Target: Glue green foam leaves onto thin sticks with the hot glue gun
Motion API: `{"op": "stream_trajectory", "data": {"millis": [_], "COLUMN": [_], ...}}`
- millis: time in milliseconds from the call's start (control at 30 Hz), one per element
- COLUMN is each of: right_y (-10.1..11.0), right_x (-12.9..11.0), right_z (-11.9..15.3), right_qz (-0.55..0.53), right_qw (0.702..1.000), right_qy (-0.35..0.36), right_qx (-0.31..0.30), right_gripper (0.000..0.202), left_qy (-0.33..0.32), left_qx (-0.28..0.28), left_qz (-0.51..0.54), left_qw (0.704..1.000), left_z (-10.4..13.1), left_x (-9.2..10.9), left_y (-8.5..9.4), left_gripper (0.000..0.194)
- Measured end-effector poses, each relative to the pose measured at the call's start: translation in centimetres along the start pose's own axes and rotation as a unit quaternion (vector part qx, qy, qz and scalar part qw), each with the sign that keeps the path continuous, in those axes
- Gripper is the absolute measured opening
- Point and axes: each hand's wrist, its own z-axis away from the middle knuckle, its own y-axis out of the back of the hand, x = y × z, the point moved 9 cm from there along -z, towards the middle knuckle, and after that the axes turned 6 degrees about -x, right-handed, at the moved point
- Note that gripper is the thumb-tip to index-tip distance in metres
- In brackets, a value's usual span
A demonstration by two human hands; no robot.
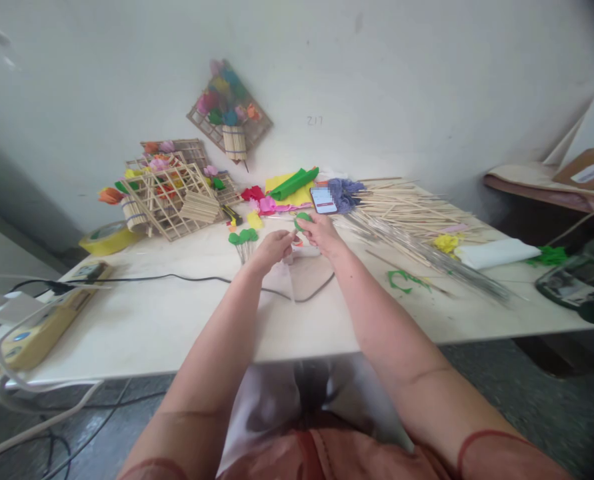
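Over the middle of the white table, my right hand (321, 233) is closed on a small round green paper piece (303, 219). My left hand (275, 247) is closed close beside it, fingertips pinched together; what they hold is too small to make out. A pale translucent strip (291, 280) hangs below the fingers. Just left of my left hand lie several green paper balls (244, 236) on thin wire stems. A white tool or stick (305, 252) lies partly hidden behind my hands.
Bamboo lattices with paper flowers (177, 193) stand back left, near yellow tape (111, 240) and a power strip (47, 323). A black cable (177, 276) crosses the table. Behind my hands are a phone (323, 200) and coloured paper (291, 187); sticks (411, 210) and wires (441, 257) spread right.
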Motion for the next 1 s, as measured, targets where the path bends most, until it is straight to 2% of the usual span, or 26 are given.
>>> {"op": "stream_trajectory", "data": {"millis": [100, 300, 467, 733, 867, 1000], "right_y": [0.0, 0.1, 0.2, 0.3, 0.5, 0.8], "right_x": [-0.5, -0.8, -0.6, -0.3, 0.0, 0.2], "right_z": [0.1, 0.3, 0.3, 0.4, 0.3, 0.3], "right_qz": [-0.005, -0.024, -0.034, -0.047, -0.044, -0.069], "right_qw": [1.0, 0.999, 0.998, 0.997, 0.996, 0.993], "right_qy": [0.016, 0.014, 0.012, 0.013, 0.009, 0.009], "right_qx": [0.012, 0.04, 0.053, 0.063, 0.081, 0.096], "right_gripper": [0.02, 0.021, 0.022, 0.022, 0.023, 0.027], "left_qy": [-0.012, -0.02, -0.018, -0.036, -0.017, -0.044], "left_qx": [-0.006, 0.015, 0.007, -0.012, 0.037, 0.096], "left_qz": [-0.006, -0.001, -0.017, 0.003, -0.049, -0.107], "left_qw": [1.0, 1.0, 1.0, 0.999, 0.998, 0.989], "left_z": [0.0, -0.4, -0.6, -0.6, -0.9, -0.6], "left_x": [0.3, -0.4, -1.1, -1.0, -1.4, 0.0], "left_y": [0.1, 1.1, 1.5, 1.4, 2.1, 2.6], "left_gripper": [0.035, 0.032, 0.036, 0.034, 0.036, 0.031]}}
